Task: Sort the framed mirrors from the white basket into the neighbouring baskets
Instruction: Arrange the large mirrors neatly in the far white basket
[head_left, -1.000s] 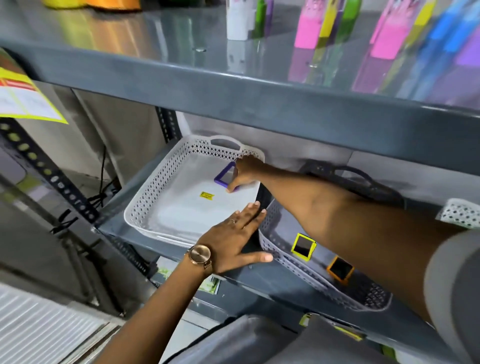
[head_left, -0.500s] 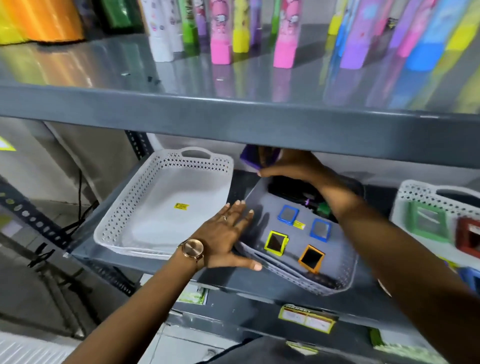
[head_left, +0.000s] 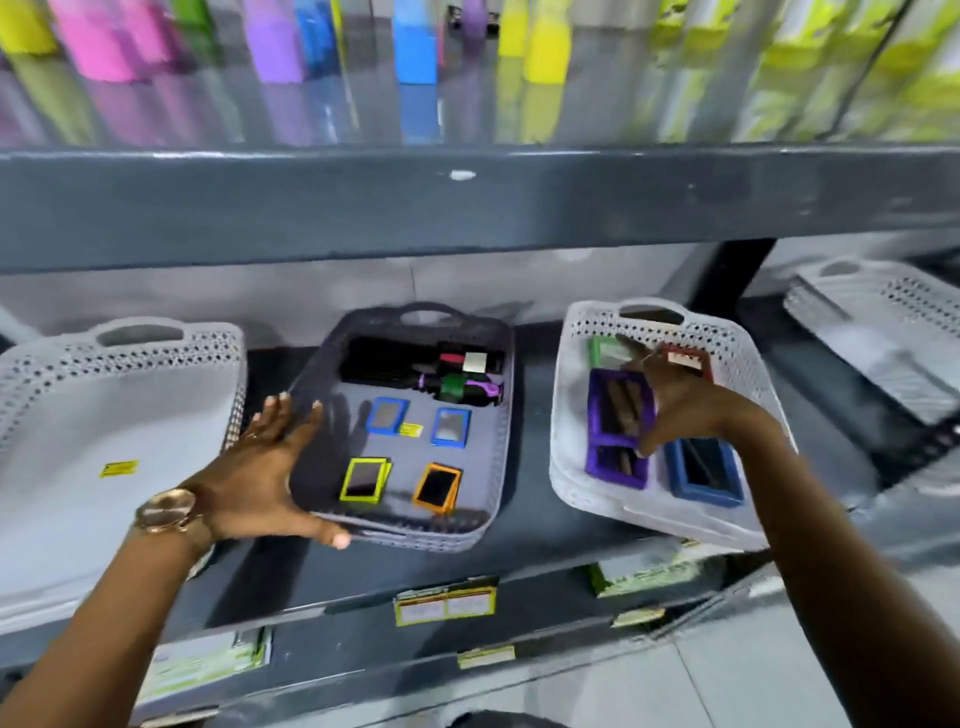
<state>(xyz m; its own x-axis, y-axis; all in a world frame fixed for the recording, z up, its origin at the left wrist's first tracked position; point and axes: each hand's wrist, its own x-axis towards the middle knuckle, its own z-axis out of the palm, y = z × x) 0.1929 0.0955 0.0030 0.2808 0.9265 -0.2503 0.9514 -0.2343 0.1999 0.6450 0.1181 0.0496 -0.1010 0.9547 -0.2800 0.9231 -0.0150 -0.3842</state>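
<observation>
Right hand (head_left: 680, 405) moved, purple mirror (head_left: 618, 408) half-hidden

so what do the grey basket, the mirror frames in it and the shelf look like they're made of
Grey basket: looks like moulded plastic, matt, with perforated walls and a cut-out handle. Frames, e.g. the yellow-framed mirror and orange-framed mirror: probably plastic in bright solid colours around dark reflective glass. Shelf: likely painted metal, dark grey, with a slight sheen.

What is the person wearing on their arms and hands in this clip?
Both forearms are bare, with no sleeves in view. The left hand has a rose-gold wristwatch at its wrist and a thin ring on one finger. The right hand shows nothing worn.
</observation>
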